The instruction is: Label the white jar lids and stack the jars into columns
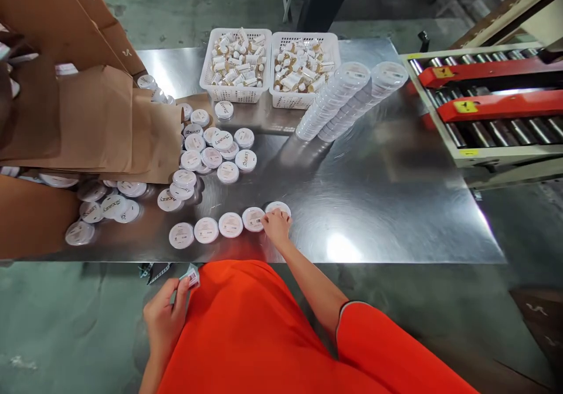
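Observation:
Near the table's front edge, a row of several round white containers [231,225] lies with printed faces up. At the row's right end, my right hand [277,228] is closed, its bent fingers over the last round white container [278,206] and hiding part of it. Below the table edge, my left hand [165,312] pinches a small stack of labels [192,275] between thumb and fingers. More loose round white containers [212,158] lie in a group farther up the table, some marked "beauty".
Two white baskets [235,92] [292,99] of small bottles stand at the back. Two tall leaning stacks of clear-sided round containers [333,102] are right of them. An open cardboard box [101,124] lies at left, with containers spilling out. A roller conveyor [492,131] adjoins the steel table [396,206] at right.

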`<state>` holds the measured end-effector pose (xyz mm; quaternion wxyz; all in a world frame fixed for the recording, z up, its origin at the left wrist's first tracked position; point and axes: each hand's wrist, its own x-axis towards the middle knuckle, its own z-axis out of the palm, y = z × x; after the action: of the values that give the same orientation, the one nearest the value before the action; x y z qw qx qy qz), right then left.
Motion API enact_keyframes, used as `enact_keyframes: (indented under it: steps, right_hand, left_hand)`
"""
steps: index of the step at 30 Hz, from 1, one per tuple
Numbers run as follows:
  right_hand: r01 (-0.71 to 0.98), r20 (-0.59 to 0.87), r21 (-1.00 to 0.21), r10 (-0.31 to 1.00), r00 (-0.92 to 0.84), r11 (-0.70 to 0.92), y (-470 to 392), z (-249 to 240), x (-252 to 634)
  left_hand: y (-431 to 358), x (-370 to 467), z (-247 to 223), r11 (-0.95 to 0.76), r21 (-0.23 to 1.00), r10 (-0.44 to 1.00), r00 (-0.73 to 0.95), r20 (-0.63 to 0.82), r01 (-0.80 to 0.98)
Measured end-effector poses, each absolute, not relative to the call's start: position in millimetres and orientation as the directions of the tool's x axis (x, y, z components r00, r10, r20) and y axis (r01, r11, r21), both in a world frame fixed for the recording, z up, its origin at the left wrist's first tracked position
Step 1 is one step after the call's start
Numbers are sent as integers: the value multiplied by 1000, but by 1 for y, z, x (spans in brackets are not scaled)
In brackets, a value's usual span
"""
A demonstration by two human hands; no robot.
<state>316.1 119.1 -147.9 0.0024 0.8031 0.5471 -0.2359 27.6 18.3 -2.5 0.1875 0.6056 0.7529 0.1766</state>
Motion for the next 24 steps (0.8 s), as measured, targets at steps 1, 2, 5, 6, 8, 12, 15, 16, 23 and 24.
enact_keyframes:
  steps: [1,2,5,6,8,12,15,16,23,24]
  right_hand:
    - [896,-371,-235,887,275,-376,120,-147,315]
    - [912,-364,-212,894,261,-352,122,-146,315]
    - [933,-354,-131,894,273,-336,127,-142,315]
    - [933,-357,-113,890,284,-343,129,-141,315]
    - [927,-376,-106,878,296,-358,132,-139,318]
    - [905,-433,-144,848,305,-399,131,-138,325]
    - [887,-426,-166,843,330,-431,127,-134,325]
    - [875,-414,-204,849,328,-438,125,-130,321]
    - [69,-160,-987,942,-295,-146,91,-45,235]
    - [-78,-131,-982,910,-393,-175,85,-31,221]
  left_hand:
    - [18,27,-3,201,488,979,-192,-70,849]
    - [17,27,-4,199,485,980,-188,-71,851]
    - [15,26,-5,190,483,981,-179,-68,855]
    - [15,25,-5,185,484,982,-176,-64,856]
    - [14,24,-7,172,485,984,-167,-54,857]
    - [14,24,-9,126,502,989,-147,1,856]
    - [17,29,-5,116,538,987,-157,31,835]
    - [19,31,-2,122,551,985,-169,36,825]
    - [28,48,17,160,639,969,-244,45,752]
    - [28,49,18,158,654,971,-235,31,740]
